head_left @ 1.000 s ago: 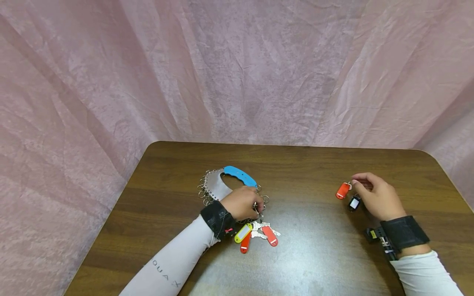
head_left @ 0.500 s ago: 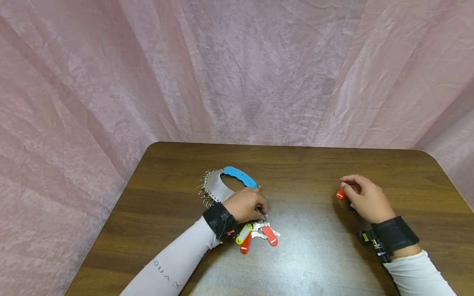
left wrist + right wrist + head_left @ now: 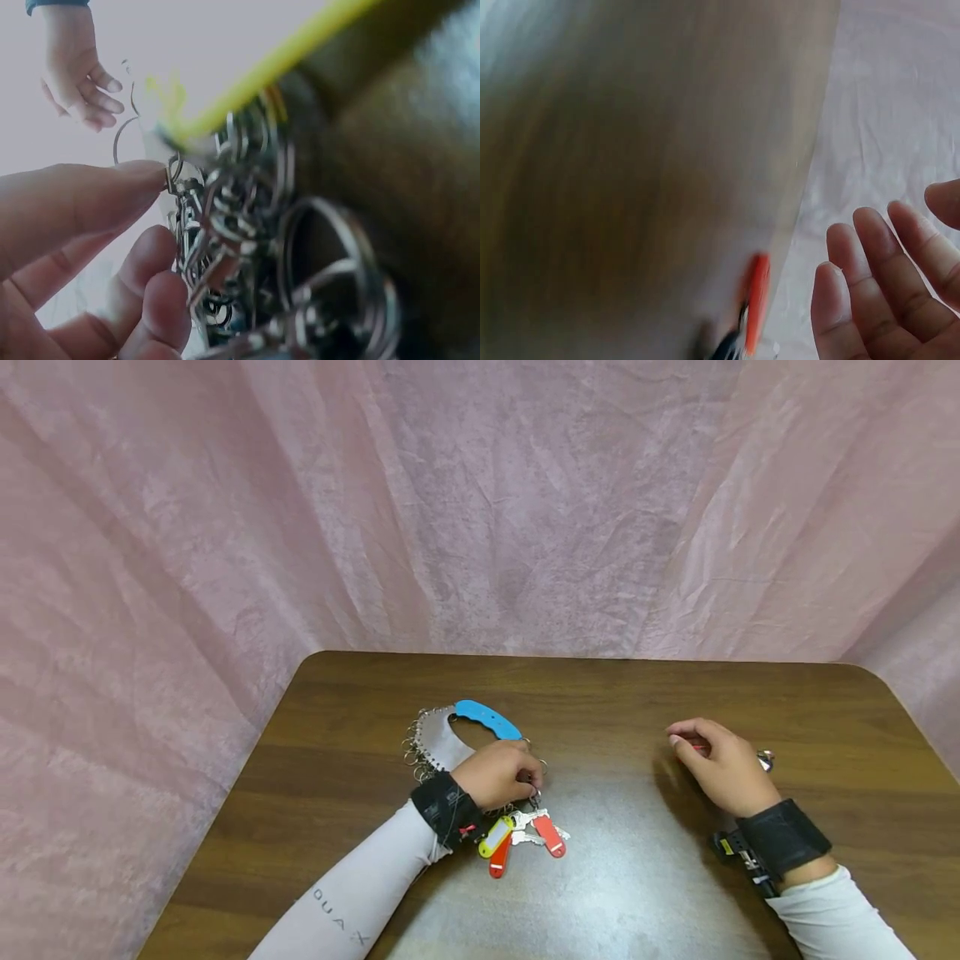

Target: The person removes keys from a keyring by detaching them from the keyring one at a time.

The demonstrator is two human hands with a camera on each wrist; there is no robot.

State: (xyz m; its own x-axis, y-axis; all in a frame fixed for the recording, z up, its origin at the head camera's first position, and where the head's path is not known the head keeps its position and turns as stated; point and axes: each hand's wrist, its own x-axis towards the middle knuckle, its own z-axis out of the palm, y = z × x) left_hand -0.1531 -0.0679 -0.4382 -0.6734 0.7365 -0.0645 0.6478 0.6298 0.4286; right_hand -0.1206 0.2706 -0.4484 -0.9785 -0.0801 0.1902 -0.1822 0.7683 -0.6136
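Note:
A curved metal key holder (image 3: 438,739) with a blue handle (image 3: 487,718) lies on the table, many small rings and clips along its edge. My left hand (image 3: 495,775) rests over its near end; in the left wrist view, the thumb and a finger pinch a small metal clip (image 3: 174,177) among the rings. Just below that hand lie silver keys (image 3: 528,827) with a yellow tag (image 3: 497,837) and red tags (image 3: 551,836). My right hand (image 3: 723,770) hovers above the table with nothing in its fingers. A red key tag (image 3: 757,300) lies under it, apart from the fingers.
A small shiny metal piece (image 3: 765,760) shows just right of the right hand. The brown wooden table (image 3: 615,893) ends at the back against a pink curtain (image 3: 525,510).
The right hand has moved left, past the red tag and black tag lying on the table, which it now mostly covers. The left hand has barely shifted, staying at the key holder.

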